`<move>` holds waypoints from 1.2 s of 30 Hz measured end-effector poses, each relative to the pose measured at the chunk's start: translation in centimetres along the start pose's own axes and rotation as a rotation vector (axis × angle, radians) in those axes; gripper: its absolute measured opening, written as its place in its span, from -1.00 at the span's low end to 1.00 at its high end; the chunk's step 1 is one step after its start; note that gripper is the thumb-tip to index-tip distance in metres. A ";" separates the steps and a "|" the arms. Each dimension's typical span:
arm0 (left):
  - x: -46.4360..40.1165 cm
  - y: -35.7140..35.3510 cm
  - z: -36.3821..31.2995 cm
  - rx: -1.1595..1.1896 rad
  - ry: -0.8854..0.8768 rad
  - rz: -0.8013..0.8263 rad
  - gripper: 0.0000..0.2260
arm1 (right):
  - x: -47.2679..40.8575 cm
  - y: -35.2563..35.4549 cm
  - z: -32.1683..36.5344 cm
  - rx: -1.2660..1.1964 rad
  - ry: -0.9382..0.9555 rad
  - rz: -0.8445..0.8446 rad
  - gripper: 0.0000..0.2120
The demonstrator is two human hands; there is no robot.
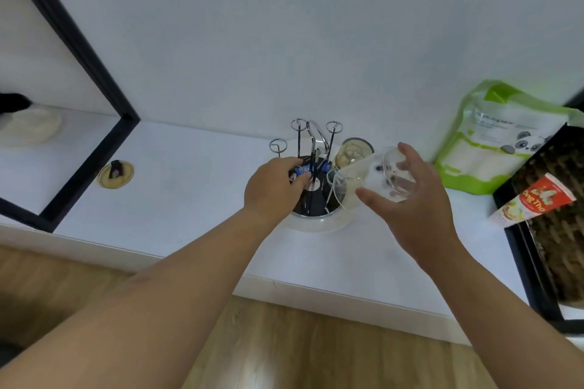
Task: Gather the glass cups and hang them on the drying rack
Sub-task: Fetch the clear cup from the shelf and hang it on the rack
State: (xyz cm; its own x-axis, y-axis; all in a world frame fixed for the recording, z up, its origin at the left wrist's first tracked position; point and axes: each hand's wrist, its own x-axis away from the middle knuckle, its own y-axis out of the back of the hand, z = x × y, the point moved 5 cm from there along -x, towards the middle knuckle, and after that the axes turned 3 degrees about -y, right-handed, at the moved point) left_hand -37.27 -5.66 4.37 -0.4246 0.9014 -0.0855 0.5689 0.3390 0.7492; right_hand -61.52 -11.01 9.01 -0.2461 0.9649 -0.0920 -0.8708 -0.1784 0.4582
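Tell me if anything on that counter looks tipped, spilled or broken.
Nothing spilled or broken. The only tilted thing is the glass cup, held on its side in the right hand beside the drying rack, whose base the left hand touches. A red tube overhangs the dark tray's edge.

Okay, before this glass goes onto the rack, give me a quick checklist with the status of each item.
1. Grip on the glass cup: ok. The right hand wraps its base end, thumb below, fingers above.
2. Cup orientation: not ok. It lies tilted sideways, mouth toward the rack, not yet upside down.
3. Free prongs: ok. Three ring-topped prongs of the drying rack stand bare at the back and left.
4. Rack steadied: ok. The left hand rests on it near the centre post.
5. Neighbouring cup: ok. It already sits on the rack's right rear side, behind the held one.
6. Clearance between the two cups: cannot tell.
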 end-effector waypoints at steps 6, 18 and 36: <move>-0.5 0.7 1.2 0.011 -0.019 0.015 -0.70 | 0.0 -1.7 0.3 0.171 0.083 0.045 0.00; -1.6 1.0 2.2 0.020 -0.024 0.044 -0.72 | -1.5 -6.2 2.6 0.435 0.235 0.111 -0.05; -1.8 0.9 2.9 0.055 -0.035 0.028 -0.73 | -2.0 -9.7 -0.1 0.745 0.255 0.164 0.04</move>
State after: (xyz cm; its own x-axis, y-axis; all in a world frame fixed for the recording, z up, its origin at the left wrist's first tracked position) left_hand -33.94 -6.24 3.31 -0.3839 0.9191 -0.0887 0.6187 0.3273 0.7142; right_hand -52.63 -11.19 4.63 -0.5141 0.8478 -0.1301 -0.3245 -0.0518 0.9445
